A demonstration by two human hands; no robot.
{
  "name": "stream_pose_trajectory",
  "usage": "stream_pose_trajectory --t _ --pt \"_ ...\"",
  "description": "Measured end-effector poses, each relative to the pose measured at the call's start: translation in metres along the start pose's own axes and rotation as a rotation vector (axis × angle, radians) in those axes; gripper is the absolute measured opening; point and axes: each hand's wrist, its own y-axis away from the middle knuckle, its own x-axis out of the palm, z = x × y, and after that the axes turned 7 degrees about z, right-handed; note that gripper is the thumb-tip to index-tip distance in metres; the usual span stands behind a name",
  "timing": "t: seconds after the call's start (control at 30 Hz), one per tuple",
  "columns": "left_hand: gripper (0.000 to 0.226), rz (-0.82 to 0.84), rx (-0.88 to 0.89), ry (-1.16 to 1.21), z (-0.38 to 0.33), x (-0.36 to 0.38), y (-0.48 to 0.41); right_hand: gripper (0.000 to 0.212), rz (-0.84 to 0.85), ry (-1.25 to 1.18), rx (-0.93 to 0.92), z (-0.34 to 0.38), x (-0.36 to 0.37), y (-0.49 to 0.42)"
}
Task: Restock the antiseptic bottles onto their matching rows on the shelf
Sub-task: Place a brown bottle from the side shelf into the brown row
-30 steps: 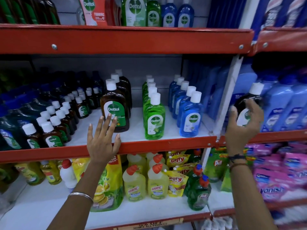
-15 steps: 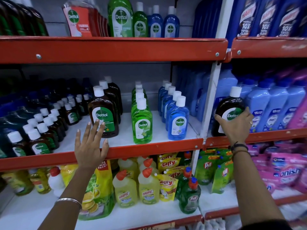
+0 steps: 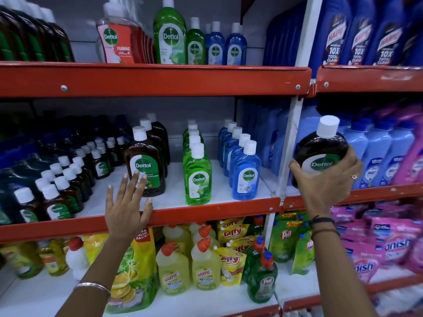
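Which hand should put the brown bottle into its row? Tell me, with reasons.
Right. The right hand already grips the brown Dettol bottle, upright. The left hand is empty, spread open at the front of the brown row, so it can only steady it.

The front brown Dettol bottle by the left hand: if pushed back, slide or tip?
The brown Dettol bottle looks full and broad-based, so probably slides. Pushing low, where the left hand is, likely avoids tipping. Rigid plastic probably won't buckle.
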Motion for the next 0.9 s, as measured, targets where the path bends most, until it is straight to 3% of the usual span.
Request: stream_pose_trajectory --t 0.2,0.47,0.63,0.9 --pt "0.063 -0.01 -0.053 0.054 0.012 -0.011 -0.001 0.107 0.03 -0.125 -0.115 0.061 -0.017 0.046" --pt "0.062 -0.027 -0.071 -0.03 0.059 -0.015 0.012 0.107 0.328 -0.387 -0.197 0.151 0.003 0.135" --pt "0.062 -0.04 -0.036 -0.071 0.071 -0.012 0.016 0.105 0.433 -0.385 -0.171 0.194 0.038 0.175" --pt "0.06 -0.117 -0.003 -0.076 0.076 -0.004 0.016 0.108 0.468 -0.264 -0.124 0.222 0.096 0.208"
